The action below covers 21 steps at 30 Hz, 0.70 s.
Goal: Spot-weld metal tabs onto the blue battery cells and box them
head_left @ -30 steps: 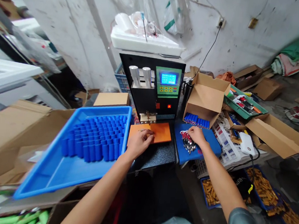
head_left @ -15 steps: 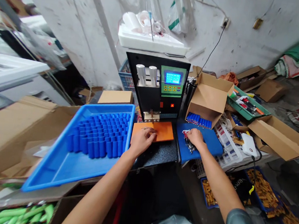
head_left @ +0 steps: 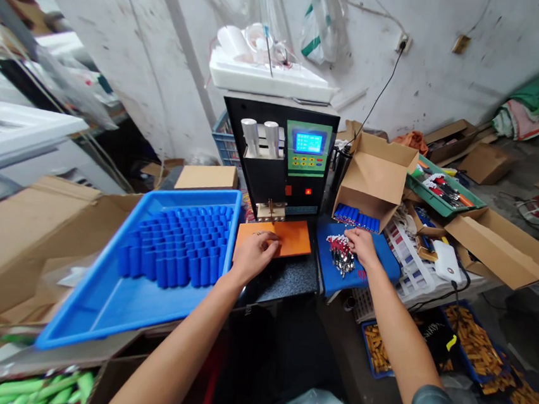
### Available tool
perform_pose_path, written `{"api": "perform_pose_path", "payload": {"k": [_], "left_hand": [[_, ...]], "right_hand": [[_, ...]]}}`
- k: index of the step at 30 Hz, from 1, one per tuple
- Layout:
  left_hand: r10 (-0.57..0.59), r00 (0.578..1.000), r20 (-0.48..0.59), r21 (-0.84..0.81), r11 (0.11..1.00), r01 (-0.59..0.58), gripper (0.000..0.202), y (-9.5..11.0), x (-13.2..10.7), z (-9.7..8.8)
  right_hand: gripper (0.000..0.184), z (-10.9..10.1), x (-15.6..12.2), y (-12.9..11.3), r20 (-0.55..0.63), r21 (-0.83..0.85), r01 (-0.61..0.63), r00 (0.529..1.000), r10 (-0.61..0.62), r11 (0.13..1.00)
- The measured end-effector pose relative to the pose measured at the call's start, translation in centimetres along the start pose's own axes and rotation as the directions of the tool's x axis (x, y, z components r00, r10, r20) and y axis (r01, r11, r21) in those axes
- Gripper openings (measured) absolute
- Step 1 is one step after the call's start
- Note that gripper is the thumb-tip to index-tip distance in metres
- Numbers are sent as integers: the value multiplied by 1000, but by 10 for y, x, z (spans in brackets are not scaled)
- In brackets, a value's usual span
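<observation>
wire leads (head_left: 340,259), where are they?

heaped on the blue pad (head_left: 388,258), my right hand (head_left: 359,242) at their edge. its fingers bend near the white ends; i can't tell whether they're closed on one.

and the left?

my left hand (head_left: 256,251) curls over the orange plate (head_left: 297,239), grip hidden. i'd lift leads singly, gently, so none tangle.

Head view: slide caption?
Left hand at orange plate before spot welder, right hand at wire leads on blue pad.
</observation>
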<state>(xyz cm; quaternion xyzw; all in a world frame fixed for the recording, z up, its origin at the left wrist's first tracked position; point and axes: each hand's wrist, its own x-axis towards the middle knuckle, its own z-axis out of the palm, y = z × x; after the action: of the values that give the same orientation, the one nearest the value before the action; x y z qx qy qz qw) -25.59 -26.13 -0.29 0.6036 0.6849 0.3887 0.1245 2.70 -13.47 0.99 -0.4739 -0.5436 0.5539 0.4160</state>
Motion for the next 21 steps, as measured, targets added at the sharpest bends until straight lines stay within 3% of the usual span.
{"api": "perform_pose_path", "payload": {"k": [3,5,9,12,15,21], "left_hand": [[0,997,-79,-65,998,-6,29,2,-2,3],[61,988,-141,-137,987,-81,28,12,-7,4],[256,952,-167,-206,935,-287,22,45,-27,6],[333,923,-191,-126,925,-359,16,67,-42,10],[293,930,-222,-33,951,-307,13,72,-51,13],[200,941,-274,43,980,-195,11,60,-55,16]], "right_hand": [[37,17,-15,-8,22,207,-13,1000,9,978],[37,35,-27,-11,28,276,-12,1000,4,961],[35,76,-48,-13,22,348,0,1000,-9,938],[34,103,-60,-13,33,361,19,999,-33,932],[32,121,-69,-13,46,351,30,998,-49,936],[32,140,-81,-12,76,377,-3,997,-27,926]]}}
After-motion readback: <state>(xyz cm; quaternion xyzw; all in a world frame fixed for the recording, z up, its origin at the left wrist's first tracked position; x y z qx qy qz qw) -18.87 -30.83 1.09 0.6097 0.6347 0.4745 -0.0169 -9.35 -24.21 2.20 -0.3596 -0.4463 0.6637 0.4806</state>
